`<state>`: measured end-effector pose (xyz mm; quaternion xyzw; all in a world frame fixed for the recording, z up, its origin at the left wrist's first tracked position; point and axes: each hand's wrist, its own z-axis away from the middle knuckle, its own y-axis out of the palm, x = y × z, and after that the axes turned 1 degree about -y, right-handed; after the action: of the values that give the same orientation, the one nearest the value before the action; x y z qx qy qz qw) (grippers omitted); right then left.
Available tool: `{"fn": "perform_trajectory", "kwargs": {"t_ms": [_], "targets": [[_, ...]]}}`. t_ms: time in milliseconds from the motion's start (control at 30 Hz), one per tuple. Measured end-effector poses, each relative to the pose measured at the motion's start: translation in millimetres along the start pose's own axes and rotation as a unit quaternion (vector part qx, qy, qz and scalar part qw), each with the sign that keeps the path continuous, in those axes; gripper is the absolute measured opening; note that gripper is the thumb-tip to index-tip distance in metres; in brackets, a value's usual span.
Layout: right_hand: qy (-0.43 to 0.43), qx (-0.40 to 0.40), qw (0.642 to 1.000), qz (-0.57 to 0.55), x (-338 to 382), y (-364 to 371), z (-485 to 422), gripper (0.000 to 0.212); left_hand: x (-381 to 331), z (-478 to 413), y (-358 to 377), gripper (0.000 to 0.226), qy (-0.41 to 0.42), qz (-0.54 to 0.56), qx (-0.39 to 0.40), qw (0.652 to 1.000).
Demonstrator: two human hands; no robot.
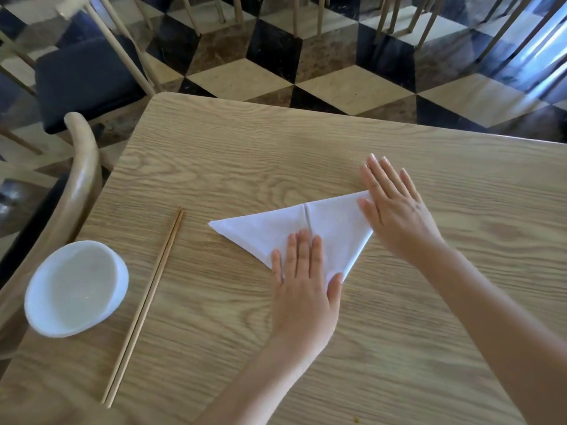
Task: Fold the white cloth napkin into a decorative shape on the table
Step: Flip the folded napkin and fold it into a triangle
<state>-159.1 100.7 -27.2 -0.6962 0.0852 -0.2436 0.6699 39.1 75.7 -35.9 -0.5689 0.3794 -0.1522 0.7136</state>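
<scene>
The white cloth napkin (pixel 267 233) lies flat on the wooden table (pixel 245 154), folded into a triangle whose point faces me, with a seam running down its middle. My left hand (pixel 303 286) rests flat on the near point, fingers spread along the seam. My right hand (pixel 395 210) presses flat on the napkin's right corner, fingers stretched out onto the table beyond it. Neither hand grips the cloth.
A pair of wooden chopsticks (pixel 147 302) lies left of the napkin. A white bowl (pixel 73 289) sits at the table's left edge. A curved wooden chair back (pixel 79 179) stands against that edge. A dark-cushioned chair (pixel 82 78) and a chequered floor lie beyond.
</scene>
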Motion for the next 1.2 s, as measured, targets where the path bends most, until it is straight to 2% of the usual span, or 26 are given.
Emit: {"fn": "perform_trajectory", "kwargs": {"t_ms": [100, 167, 333, 500, 600, 700, 833, 933, 1067, 1200], "targets": [[0.05, -0.06, 0.993, -0.085, 52, 1, 46, 0.064, 11, -30, -28, 0.05, 0.008, 0.139, -0.049, 0.989], [0.06, -0.055, 0.99, -0.118, 94, 12, 80, 0.064, 26, -63, -44, 0.039, 0.002, 0.128, -0.046, 0.991], [0.112, -0.021, 0.992, -0.058, 129, 48, 100, 0.06, 48, -126, -68, 0.018, 0.023, 0.048, 0.153, 0.987], [0.098, -0.03, 0.992, -0.071, 125, 56, 103, 0.06, 43, -149, -95, 0.023, 0.051, 0.045, 0.328, 0.942], [0.097, -0.037, 0.992, -0.072, 124, 56, 102, 0.06, 47, -150, -99, 0.022, 0.052, 0.083, 0.384, 0.918], [0.108, -0.054, 0.987, -0.104, 126, 56, 102, 0.058, 50, -149, -99, 0.026, 0.049, 0.111, 0.406, 0.906], [0.125, -0.093, 0.974, -0.166, 127, 47, 99, 0.051, 50, -148, -102, 0.049, 0.061, 0.116, 0.41, 0.903], [0.159, -0.124, 0.96, -0.193, 127, 37, 92, 0.057, 43, -147, -107, 0.048, 0.087, 0.127, 0.404, 0.902], [0.184, -0.102, 0.947, -0.242, 119, 23, 76, 0.074, 30, -144, -119, 0.048, 0.1, 0.154, 0.412, 0.892], [0.188, -0.105, 0.928, -0.303, 117, 10, 66, 0.067, 18, -142, -125, 0.056, 0.136, 0.175, 0.401, 0.889]]}}
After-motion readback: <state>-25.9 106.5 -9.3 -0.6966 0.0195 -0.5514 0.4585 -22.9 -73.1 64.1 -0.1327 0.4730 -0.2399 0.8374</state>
